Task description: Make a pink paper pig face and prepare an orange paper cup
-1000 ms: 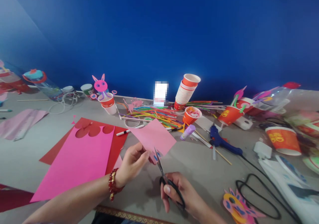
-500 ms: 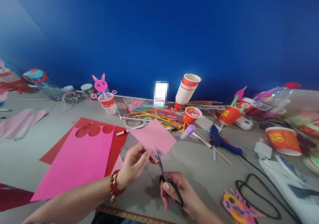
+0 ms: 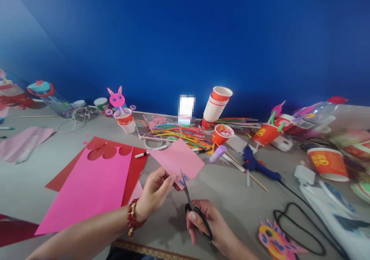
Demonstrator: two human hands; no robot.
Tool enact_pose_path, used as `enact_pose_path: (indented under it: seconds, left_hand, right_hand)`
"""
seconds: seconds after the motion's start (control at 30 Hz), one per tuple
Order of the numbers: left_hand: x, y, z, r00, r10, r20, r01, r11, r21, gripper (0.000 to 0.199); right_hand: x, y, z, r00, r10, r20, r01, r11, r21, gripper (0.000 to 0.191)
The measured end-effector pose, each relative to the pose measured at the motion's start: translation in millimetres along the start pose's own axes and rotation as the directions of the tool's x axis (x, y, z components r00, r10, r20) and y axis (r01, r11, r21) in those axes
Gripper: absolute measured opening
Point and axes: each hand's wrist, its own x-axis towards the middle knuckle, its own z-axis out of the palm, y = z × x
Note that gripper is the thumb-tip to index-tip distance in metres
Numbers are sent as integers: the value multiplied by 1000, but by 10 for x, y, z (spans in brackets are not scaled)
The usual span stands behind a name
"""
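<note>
My left hand point(image 3: 158, 190) pinches the near corner of a light pink sheet of paper point(image 3: 180, 158), holding it up above the table. Small blue shapes show on that corner, beside my fingertips. In my right hand point(image 3: 208, 221) are black-handled scissors point(image 3: 187, 196), fingers through the loops. Their blades point away from me and lie across the paper next to the blue shapes; how far apart the blades stand is hard to make out. Left of my hands, a bright pink sheet point(image 3: 89, 190) with round cutouts along its far edge lies over red sheets point(image 3: 66, 171).
Behind the paper lie many coloured pipe cleaners point(image 3: 173, 133), a stack of paper cups point(image 3: 215, 108) and a cup of scraps point(image 3: 222, 134). A purple glue stick point(image 3: 217, 154) and a blue glue gun point(image 3: 254, 163) with a black cord are to the right. A pink rabbit figure point(image 3: 117, 99) stands in a cup at back left.
Almost nothing differs. Both hands, the scissors and the pink paper keep nearly the same place, and the view shifts only very slightly.
</note>
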Motion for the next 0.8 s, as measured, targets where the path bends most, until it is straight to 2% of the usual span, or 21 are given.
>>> enact_pose_path:
  seconds: [0.27, 0.8]
  left_hand:
    - [-18, -52, -9, 1000, -3, -12, 3, 1000, 5, 25]
    - [-2, 32, 4, 1000, -14, -16, 14, 999, 33, 29]
  right_hand:
    - [-11, 24, -4, 1000, 2, -12, -2, 1000, 1, 63]
    - [-9, 47, -15, 999, 36, -24, -37, 999, -15, 64]
